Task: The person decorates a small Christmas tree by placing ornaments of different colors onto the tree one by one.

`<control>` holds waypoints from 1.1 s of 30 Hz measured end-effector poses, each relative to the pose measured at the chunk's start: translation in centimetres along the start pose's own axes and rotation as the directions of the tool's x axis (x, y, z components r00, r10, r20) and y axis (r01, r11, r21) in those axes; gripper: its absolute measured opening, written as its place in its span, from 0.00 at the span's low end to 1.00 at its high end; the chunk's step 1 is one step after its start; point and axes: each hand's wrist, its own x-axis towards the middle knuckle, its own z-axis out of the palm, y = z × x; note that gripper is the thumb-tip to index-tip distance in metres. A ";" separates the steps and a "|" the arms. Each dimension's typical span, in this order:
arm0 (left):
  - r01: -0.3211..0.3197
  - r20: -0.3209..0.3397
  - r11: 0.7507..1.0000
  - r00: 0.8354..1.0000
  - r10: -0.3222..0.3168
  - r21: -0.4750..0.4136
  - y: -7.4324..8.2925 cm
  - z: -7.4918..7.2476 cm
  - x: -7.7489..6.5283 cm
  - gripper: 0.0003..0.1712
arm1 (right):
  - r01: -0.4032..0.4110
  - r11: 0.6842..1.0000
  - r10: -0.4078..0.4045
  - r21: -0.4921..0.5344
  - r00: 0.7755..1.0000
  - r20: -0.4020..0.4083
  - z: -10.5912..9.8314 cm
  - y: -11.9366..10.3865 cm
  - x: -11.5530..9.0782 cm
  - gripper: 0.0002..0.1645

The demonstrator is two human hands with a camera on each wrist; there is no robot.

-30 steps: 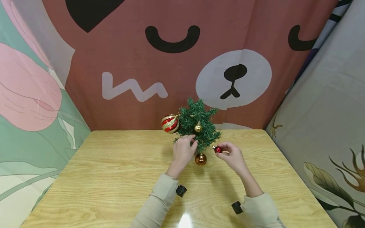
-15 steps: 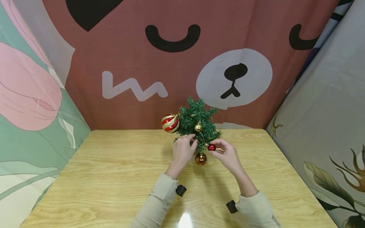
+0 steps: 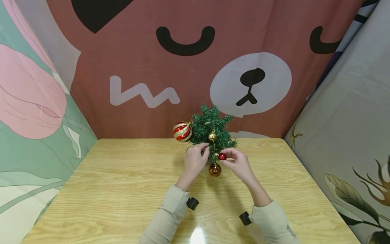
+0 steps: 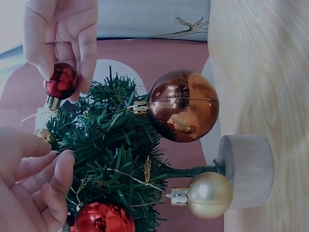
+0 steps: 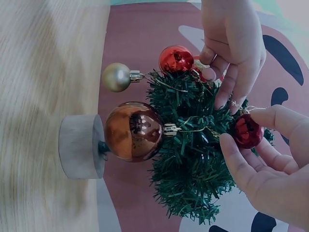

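Observation:
A small green artificial Christmas tree (image 3: pixel 210 122) stands at the far middle of the table. My right hand (image 3: pixel 239 164) pinches a small shiny red bauble (image 3: pixel 222 156) between thumb and fingers. Its gold cap and thread loop lie against the front branches, as the right wrist view shows the red bauble (image 5: pixel 248 131) close to the greenery. My left hand (image 3: pixel 195 157) is at the tree's left front, its bent fingers gripping a branch that they mostly hide. In the left wrist view, the left hand's fingertips (image 4: pixel 62 162) are among the needles, below the red bauble (image 4: pixel 61 81).
A copper bauble (image 3: pixel 214 170) hangs low in front, and a striped red-and-gold bauble (image 3: pixel 182 131) on the left. A gold bauble (image 3: pixel 212 136), a matte gold bauble (image 4: pixel 209 195) and a larger red bauble (image 4: pixel 105 218) also hang there. The round wooden base (image 5: pixel 80 146) stands on the table.
My right hand has moved left with the red bauble, from beside the tree to its front branches above the copper bauble. My left hand has stayed nearly still.

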 end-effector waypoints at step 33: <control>-0.026 0.013 0.997 1.000 0.025 0.070 0.3 0.1 -0.1 0.09 | -0.155 0.988 0.152 0.027 0.984 0.093 0.1 0.6 0.4 0.18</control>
